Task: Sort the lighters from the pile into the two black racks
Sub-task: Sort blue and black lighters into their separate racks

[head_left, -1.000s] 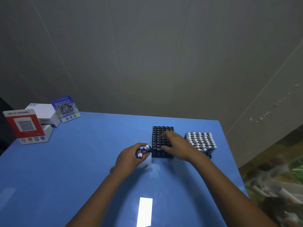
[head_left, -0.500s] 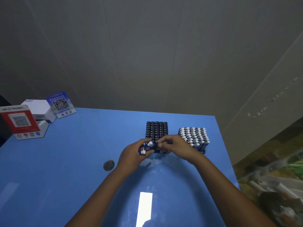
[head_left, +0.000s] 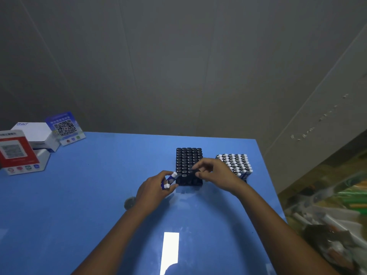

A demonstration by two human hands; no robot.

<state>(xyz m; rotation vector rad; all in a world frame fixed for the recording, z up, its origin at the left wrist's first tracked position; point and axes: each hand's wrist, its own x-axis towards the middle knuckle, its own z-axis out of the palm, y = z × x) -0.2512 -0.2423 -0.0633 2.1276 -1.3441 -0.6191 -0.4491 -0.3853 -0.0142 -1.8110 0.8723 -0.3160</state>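
Half a second back the two hands met over the near edge of the black plastic rack (head_left: 189, 165); now they have parted. The right hand (head_left: 215, 172) has gone up over the rack's near-right rows, thumb and forefinger pinching a small dark lighter (head_left: 196, 171) just above the sockets — whether it has entered one cannot be told. The left hand (head_left: 154, 190) has stayed at the rack's seven o'clock corner, its grip curled round a few blue-bodied, white-capped lighters (head_left: 170, 180) that fan out toward one o'clock.

The rack is a rectangular block of glossy, dark, rounded tops in tight rows. At its three o'clock, a little apart, stands the second rack (head_left: 235, 165), packed with upright lighters whose white-and-silver heads make a pale grid. Both sit on the smooth, glossy blue tabletop (head_left: 89, 195), which mirrors a bright oblong of light at six o'clock. A small grey round disc (head_left: 129, 202) lies by the left wrist.

At ten o'clock, far off, stand a red QR-code card (head_left: 15, 153), a white cardboard box (head_left: 36, 134) and a blue QR-code card (head_left: 64, 127).
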